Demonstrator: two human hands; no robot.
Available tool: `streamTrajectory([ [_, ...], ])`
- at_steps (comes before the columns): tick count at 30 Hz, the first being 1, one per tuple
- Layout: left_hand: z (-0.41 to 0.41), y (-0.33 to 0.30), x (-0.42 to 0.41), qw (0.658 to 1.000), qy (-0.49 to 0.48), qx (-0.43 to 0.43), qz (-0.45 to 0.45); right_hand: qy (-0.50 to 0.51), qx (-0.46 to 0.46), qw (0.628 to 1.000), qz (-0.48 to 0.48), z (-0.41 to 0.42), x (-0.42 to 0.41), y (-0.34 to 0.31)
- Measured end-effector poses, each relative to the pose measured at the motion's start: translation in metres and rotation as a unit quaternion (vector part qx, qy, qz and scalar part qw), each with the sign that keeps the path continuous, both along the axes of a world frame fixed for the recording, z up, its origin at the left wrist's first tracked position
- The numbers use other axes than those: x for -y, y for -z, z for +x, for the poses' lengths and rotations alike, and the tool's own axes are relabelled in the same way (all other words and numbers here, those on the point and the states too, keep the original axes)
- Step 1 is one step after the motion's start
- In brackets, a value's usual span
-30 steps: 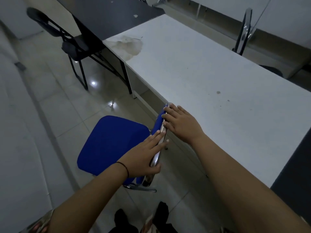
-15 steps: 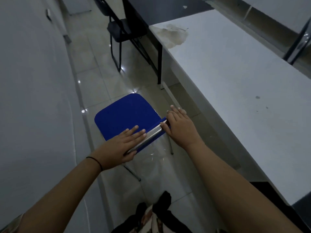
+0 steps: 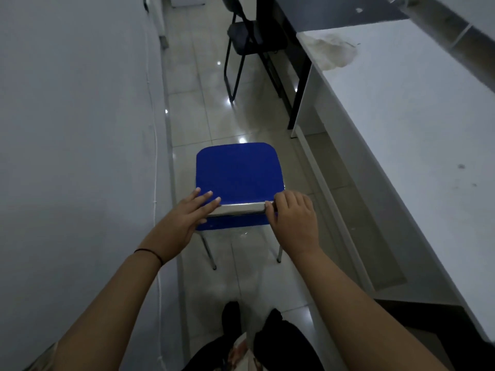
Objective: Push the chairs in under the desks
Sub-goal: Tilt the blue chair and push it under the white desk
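While the blue chair (image 3: 238,172) stands in the aisle beside the white desk (image 3: 417,145), left hand (image 3: 184,218) flat-fingered and right hand (image 3: 292,218) curled on its backrest rail, an uneven push could swing it into the desk's side panel.

The blue chair (image 3: 238,172) stands in a narrow aisle of tiled floor (image 3: 192,76), the wall (image 3: 75,129) close on its left and the white counter (image 3: 401,135) on its right. Open floor shows under the counter's near edge. Farther along, a black chair (image 3: 246,36) blocks the aisle beside a dark counter (image 3: 321,9).
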State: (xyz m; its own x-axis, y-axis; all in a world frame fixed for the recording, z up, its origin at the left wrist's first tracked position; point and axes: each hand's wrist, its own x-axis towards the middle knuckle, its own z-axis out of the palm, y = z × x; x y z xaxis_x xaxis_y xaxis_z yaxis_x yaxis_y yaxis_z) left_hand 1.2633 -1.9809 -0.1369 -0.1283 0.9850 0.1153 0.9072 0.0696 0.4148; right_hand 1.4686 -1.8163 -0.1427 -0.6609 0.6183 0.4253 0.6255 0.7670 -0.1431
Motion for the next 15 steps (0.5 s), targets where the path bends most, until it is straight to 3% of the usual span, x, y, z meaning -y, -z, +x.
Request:
streamTrajectory([
  [6, 0.031, -0.017, -0.007, 0.994, -0.093, 0.050, -0.037, -0.032, 0.043, 0.998, -0.026, 0.023, 0.005, 0.008],
  [11, 0.058, -0.018, -0.027, 0.987, -0.121, -0.070, -0.079, -0.065, 0.114, 0.987, -0.087, 0.025, -0.004, 0.000],
  [15, 0.056, -0.015, -0.026, 0.975, -0.173, -0.095, -0.100, -0.083, 0.168, 0.978, -0.095, 0.022, -0.012, -0.011],
])
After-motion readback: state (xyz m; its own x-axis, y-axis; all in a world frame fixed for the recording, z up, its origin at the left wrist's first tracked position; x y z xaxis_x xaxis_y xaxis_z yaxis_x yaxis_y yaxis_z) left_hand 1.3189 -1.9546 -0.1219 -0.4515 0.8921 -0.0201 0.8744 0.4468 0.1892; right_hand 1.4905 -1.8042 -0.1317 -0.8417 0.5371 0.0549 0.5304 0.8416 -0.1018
